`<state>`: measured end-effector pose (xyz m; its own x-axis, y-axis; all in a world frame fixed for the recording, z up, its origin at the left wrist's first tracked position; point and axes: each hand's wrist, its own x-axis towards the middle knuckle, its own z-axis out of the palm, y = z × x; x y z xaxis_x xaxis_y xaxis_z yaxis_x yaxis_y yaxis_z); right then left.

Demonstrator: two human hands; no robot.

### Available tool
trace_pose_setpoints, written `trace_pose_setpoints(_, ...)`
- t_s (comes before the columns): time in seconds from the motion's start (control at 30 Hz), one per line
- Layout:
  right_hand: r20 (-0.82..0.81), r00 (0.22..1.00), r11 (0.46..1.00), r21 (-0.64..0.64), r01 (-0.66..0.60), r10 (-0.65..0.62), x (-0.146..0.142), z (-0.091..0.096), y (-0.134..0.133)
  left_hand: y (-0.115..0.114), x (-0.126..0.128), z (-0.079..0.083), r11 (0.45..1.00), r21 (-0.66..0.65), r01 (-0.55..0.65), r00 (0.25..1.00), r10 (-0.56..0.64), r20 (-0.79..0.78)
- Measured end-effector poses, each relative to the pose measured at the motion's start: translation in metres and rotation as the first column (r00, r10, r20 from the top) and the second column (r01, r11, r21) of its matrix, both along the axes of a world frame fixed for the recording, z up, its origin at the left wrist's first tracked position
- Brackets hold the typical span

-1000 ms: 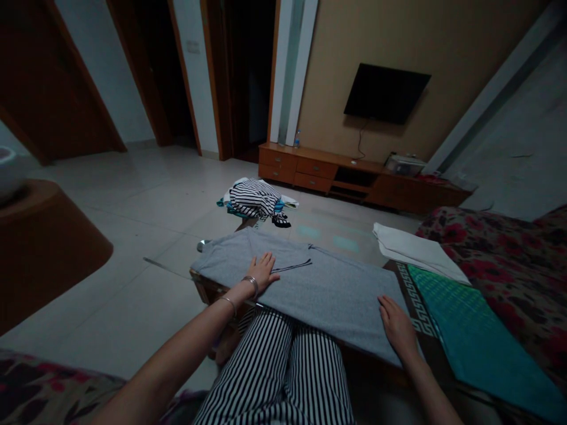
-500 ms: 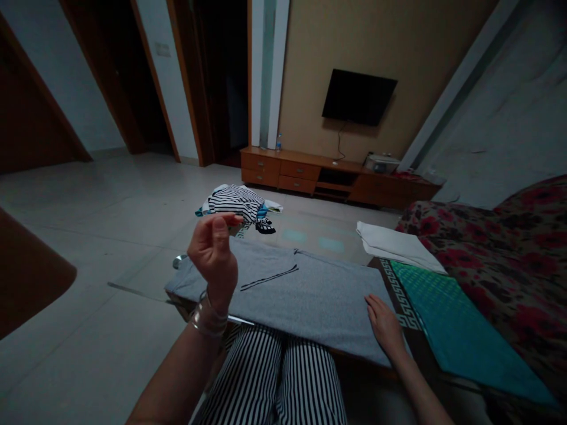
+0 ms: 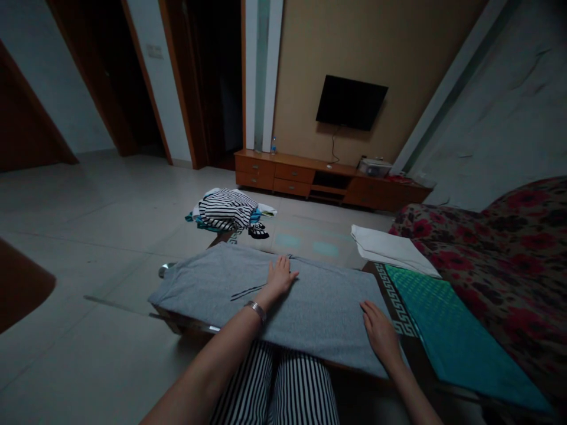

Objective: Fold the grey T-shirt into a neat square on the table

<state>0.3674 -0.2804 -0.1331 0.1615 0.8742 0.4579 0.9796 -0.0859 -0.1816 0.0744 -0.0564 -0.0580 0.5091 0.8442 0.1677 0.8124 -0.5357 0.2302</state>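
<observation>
Grey cloth (image 3: 212,283) lies under open left hand (image 3: 280,277) and right hand (image 3: 380,332).

We're looking at a plain grey top (image 3: 208,283) with a thin black stripe (image 3: 248,292) on it, and black-and-white striped trousers (image 3: 274,389) just below. Past that, there's a clothes pile (image 3: 224,209) in black-and-white stripes with bits of teal. On the right we've got a white towel (image 3: 390,251), a teal mat (image 3: 456,348) with a brown-and-white Greek key border (image 3: 396,301), and a sofa cover (image 3: 500,260) with red flowers on dark brown. Behind it all: a beige wall (image 3: 354,59) and an orange-brown TV cabinet (image 3: 310,180).
</observation>
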Motion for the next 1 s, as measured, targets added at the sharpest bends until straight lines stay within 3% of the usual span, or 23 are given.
trace_pose_setpoints(0.13, -0.021, 1.000, 1.000, -0.008, 0.009, -0.010, -0.001, 0.003, 0.001, -0.005, -0.001, -0.021, 0.998, 0.060, 0.021, 0.999, -0.018, -0.045)
trace_pose_setpoints(0.27, -0.010, 0.999, 0.999, -0.005, 0.032, -0.032, -0.009, 0.013, 0.003, -0.002, -0.001, -0.019, 0.996, 0.090, 0.021, 0.998, -0.016, -0.053)
trace_pose_setpoints(0.37, 0.031, 0.988, 0.988, 0.030, 0.153, -0.154, -0.017, 0.023, -0.006, 0.001, 0.000, -0.015, 0.996, 0.082, 0.023, 0.997, -0.018, -0.069)
trace_pose_setpoints(0.43, 0.054, 0.940, 0.941, 0.050, 0.335, -0.338, -0.023, 0.028, -0.023, 0.003, 0.002, -0.013, 0.997, 0.065, 0.030, 0.996, -0.024, -0.088)
trace_pose_setpoints(0.5, 0.073, 0.845, 0.848, 0.025, 0.530, -0.530, -0.029, 0.033, -0.044, 0.005, 0.004, -0.011, 0.998, 0.044, 0.035, 0.994, -0.030, -0.105)
trace_pose_setpoints(0.6, 0.106, 0.723, 0.718, -0.082, 0.691, -0.683, -0.039, 0.042, -0.070, 0.007, 0.008, -0.012, 0.998, 0.059, 0.036, 0.992, -0.028, -0.120)
trace_pose_setpoints(0.73, 0.099, 0.687, 0.656, -0.227, 0.720, -0.720, -0.050, 0.060, -0.081, 0.005, 0.013, -0.010, 0.992, 0.120, 0.040, 0.993, -0.026, -0.117)
trace_pose_setpoints(0.83, 0.060, 0.658, 0.616, -0.296, 0.730, -0.751, -0.052, 0.074, -0.080, 0.007, 0.028, 0.005, 0.993, 0.103, -0.055, 0.997, 0.061, -0.052)
trace_pose_setpoints(0.9, 0.028, 0.639, 0.594, -0.338, 0.730, -0.769, -0.052, 0.081, -0.079, 0.014, 0.050, 0.020, 0.990, 0.102, -0.098, 0.995, 0.096, 0.018)
trace_pose_setpoints(1.0, -0.026, 0.622, 0.574, -0.416, 0.705, -0.783, -0.047, 0.086, -0.080, 0.023, 0.106, 0.043, 0.997, 0.015, 0.073, 0.997, -0.074, 0.034)
